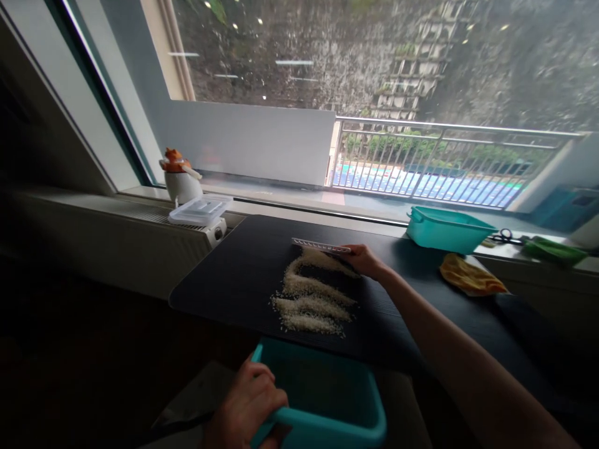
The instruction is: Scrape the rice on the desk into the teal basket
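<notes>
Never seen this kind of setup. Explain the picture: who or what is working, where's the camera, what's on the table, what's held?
There's no machine: these are one person's two bare hands. The single picture comes from a camera worn on that person's head, looking forward and down. White grains, looking like rice, lie in wavy ridges on the dark table. The right hand holds a white strip at their far end. The left hand holds the rim of a teal tub at the table's near edge. A yellow cloth lies to the right.
</notes>
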### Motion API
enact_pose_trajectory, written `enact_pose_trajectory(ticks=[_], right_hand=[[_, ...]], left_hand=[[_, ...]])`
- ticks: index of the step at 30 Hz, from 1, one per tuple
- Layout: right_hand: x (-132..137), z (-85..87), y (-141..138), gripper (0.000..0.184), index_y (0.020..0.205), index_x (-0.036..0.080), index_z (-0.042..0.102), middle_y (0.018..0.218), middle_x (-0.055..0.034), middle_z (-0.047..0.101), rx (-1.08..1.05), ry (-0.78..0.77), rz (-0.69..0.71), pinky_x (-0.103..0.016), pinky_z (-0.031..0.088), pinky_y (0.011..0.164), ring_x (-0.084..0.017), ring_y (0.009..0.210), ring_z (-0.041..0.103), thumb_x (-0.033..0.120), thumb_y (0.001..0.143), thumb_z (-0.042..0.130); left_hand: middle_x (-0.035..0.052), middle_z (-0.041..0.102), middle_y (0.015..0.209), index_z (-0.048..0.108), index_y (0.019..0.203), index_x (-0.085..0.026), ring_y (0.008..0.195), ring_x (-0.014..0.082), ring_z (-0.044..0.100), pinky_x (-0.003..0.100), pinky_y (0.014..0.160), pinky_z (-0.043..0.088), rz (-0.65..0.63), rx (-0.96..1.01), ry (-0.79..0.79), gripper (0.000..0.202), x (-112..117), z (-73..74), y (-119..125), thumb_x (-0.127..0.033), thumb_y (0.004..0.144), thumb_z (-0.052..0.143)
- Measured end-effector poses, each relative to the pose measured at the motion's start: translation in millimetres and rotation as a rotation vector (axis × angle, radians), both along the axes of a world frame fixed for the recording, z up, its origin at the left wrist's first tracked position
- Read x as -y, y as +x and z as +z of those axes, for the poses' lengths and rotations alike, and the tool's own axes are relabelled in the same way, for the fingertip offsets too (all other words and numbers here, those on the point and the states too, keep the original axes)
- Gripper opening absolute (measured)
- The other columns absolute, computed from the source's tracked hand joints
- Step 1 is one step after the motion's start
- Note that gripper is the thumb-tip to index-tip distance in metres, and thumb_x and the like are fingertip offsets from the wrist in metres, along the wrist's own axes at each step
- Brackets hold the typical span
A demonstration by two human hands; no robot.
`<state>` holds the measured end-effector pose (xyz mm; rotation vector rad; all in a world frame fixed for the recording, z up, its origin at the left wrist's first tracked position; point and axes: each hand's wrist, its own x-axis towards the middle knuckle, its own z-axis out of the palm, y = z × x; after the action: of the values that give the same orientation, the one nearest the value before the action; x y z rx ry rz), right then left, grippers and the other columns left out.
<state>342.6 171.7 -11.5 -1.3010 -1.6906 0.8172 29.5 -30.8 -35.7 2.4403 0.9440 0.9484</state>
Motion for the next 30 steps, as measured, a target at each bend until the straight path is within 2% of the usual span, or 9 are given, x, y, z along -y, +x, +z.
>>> enact_pose_trajectory(ticks=[9, 13, 18, 22, 26, 30], right_hand=[[54.3, 4.3, -3.8, 0.028, 0.097, 0.02, 0.074, 0.096, -0.0029, 0.075, 0.045, -0.003, 0.084, -0.034, 0.052, 0.079, -0.024, 0.088, 0.067, 0.031, 0.073, 0.064], [62.9, 1.8, 0.9, 0.03, 0.096, 0.02, 0.074, 0.087, -0.0017, 0.076, 0.025, 0.037, 0.055, -0.036, 0.053, 0.076, -0.024, 0.082, 0.068, 0.036, 0.073, 0.063], [64.4, -1.2, 35.6, 0.032, 0.09, 0.017, 0.075, 0.081, -0.0019, 0.075, -0.001, 0.113, -0.14, -0.035, 0.052, 0.072, -0.024, 0.077, 0.066, 0.039, 0.07, 0.064], [81.6, -7.6, 53.4, 0.026, 0.078, 0.017, 0.075, 0.06, 0.0016, 0.069, 0.024, 0.108, -0.231, -0.029, 0.047, 0.054, -0.02, 0.057, 0.061, 0.038, 0.07, 0.064], [110.0, -13.5, 42.1, 0.024, 0.079, 0.019, 0.075, 0.057, 0.0044, 0.066, 0.064, 0.107, -0.223, -0.026, 0.044, 0.05, -0.018, 0.054, 0.059, 0.036, 0.072, 0.061], [136.8, -7.9, 25.6, 0.023, 0.08, 0.019, 0.075, 0.063, 0.0038, 0.069, 0.098, 0.129, -0.2, -0.026, 0.046, 0.053, -0.019, 0.06, 0.062, 0.034, 0.074, 0.059]], left_hand=[[-0.0003, 0.06, 0.074, 0.056, 0.081, -0.021, 0.087, 0.0183, 0.053, 0.028, 0.074, 0.049, 0.007, 0.005, 0.015, 0.02, -1.9, 6.0, 1.7, -0.003, 0.073, 0.055], [0.0009, 0.063, 0.079, 0.059, 0.079, -0.022, 0.087, 0.0189, 0.055, 0.029, 0.073, 0.051, 0.065, -0.02, -0.007, 0.017, 1.8, 12.2, 2.1, -0.007, 0.073, 0.058], [0.0011, 0.062, 0.081, 0.061, 0.078, -0.022, 0.086, 0.0184, 0.056, 0.03, 0.075, 0.051, 0.097, 0.008, -0.038, 0.017, 6.6, 13.1, 3.4, -0.006, 0.072, 0.059], [0.0018, 0.06, 0.084, 0.062, 0.079, -0.022, 0.088, 0.0185, 0.056, 0.032, 0.078, 0.05, 0.118, 0.015, -0.103, 0.015, 8.2, 7.9, 7.3, -0.008, 0.073, 0.06], [0.0028, 0.059, 0.089, 0.063, 0.081, -0.021, 0.092, 0.0189, 0.055, 0.033, 0.081, 0.049, 0.113, 0.068, -0.16, 0.017, 11.1, 7.2, 16.4, -0.007, 0.072, 0.061], [0.0024, 0.059, 0.087, 0.064, 0.081, -0.02, 0.092, 0.0188, 0.055, 0.033, 0.081, 0.049, 0.068, 0.081, -0.201, 0.015, 18.2, 12.8, 25.4, -0.007, 0.073, 0.061]])
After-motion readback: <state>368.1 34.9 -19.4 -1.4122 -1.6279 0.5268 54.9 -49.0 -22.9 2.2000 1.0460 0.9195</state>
